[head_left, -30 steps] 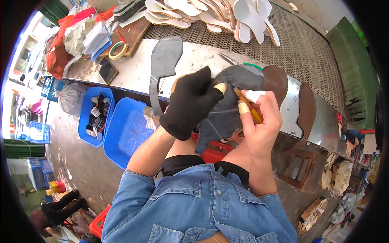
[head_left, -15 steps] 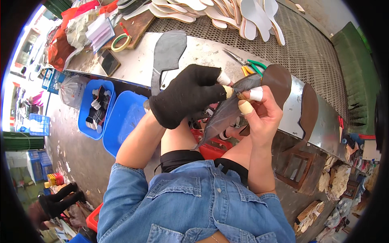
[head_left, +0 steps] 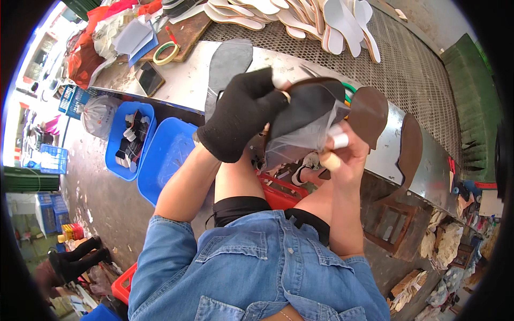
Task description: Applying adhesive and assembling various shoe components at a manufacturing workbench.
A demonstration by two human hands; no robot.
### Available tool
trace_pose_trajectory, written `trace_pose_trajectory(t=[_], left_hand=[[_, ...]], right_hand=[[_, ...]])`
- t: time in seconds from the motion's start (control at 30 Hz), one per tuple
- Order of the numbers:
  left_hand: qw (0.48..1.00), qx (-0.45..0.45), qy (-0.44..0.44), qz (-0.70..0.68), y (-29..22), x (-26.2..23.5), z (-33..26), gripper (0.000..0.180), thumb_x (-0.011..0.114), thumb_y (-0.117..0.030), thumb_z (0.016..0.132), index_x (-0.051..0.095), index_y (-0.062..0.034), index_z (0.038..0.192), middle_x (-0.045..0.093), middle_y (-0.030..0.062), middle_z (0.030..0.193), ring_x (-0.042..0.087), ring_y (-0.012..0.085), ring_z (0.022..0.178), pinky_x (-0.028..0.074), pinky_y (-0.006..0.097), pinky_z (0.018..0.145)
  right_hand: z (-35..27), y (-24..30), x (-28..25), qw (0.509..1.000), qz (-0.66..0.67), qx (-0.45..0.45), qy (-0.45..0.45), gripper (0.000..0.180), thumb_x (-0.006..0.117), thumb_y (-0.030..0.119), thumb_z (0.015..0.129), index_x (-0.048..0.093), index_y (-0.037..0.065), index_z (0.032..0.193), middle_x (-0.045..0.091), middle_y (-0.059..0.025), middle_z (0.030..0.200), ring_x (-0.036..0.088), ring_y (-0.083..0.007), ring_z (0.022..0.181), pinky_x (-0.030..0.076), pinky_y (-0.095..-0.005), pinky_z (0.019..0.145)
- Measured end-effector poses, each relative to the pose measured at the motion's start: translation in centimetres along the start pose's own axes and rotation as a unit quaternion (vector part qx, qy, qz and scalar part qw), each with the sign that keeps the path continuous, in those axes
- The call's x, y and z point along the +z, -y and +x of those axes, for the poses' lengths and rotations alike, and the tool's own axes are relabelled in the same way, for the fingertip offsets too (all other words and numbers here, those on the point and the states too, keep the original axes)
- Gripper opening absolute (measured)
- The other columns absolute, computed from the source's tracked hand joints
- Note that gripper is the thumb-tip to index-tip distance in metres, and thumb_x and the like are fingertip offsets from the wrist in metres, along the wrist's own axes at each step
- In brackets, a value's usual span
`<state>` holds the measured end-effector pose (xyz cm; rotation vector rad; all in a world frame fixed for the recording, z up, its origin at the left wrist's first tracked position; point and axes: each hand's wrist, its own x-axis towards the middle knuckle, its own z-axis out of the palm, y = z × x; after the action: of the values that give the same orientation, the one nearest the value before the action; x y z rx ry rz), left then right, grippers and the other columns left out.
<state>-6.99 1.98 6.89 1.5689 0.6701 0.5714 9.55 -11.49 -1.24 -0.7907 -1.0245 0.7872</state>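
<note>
My left hand [head_left: 238, 115], in a black glove with pale covers on the fingertips, grips the edge of a dark, curved leather-like shoe piece [head_left: 306, 104] above my lap. A thin see-through film [head_left: 308, 135] stretches off that piece toward my right hand [head_left: 349, 152]. Bare apart from white and yellowish fingertip covers, the right hand pinches the film's edge; its fingers are slightly blurred. On the bench beyond lie two brown shoe pieces [head_left: 369, 112] [head_left: 411, 150] to the right and a grey film-covered piece [head_left: 230, 60] to the left. Green-handled scissors [head_left: 349, 87] are mostly hidden behind the held piece.
Pale insoles [head_left: 340, 24] are heaped on a mesh surface [head_left: 412, 64] at the back. A phone [head_left: 149, 78] and a tape roll [head_left: 166, 53] lie at the bench's left. Two blue bins [head_left: 123, 160] [head_left: 166, 160] stand on the floor, near a red stool [head_left: 278, 193].
The shoe piece has turned its dark face upward and risen toward the bench, now covering most of the scissors. Film has come away from it, drawn down and right by my right hand.
</note>
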Motion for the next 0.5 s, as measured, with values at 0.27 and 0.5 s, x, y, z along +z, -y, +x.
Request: trace_pose_trajectory(t=[0.27,0.5], left_hand=[[0.972,0.14,-0.159,0.102,2.5,2.5,0.1,0.019,0.062,-0.007,0.079,0.064,0.0007,0.096,0.061,0.0072,0.068,0.052,0.0076,0.062,0.044,0.025,0.058],[0.987,0.14,-0.082,-0.014,0.3,4.0,-0.7,0.018,0.064,-0.01,0.082,0.063,0.0032,0.094,0.059,0.0058,0.067,0.053,0.0072,0.067,0.045,0.027,0.062]], right_hand=[[-0.1,3.6,1.1,0.943,-0.317,-0.047,-0.089,0.024,0.069,-0.004,0.073,0.063,-0.001,0.095,0.049,0.0044,0.075,0.038,-0.0019,0.058,0.029,-0.0194,0.049],[4.8,4.5,1.4,0.823,-0.505,-0.256,0.046,0.023,0.07,-0.002,0.062,0.062,0.006,0.082,0.045,-0.0062,0.072,0.052,-0.0223,0.058,0.041,-0.0348,0.049]])
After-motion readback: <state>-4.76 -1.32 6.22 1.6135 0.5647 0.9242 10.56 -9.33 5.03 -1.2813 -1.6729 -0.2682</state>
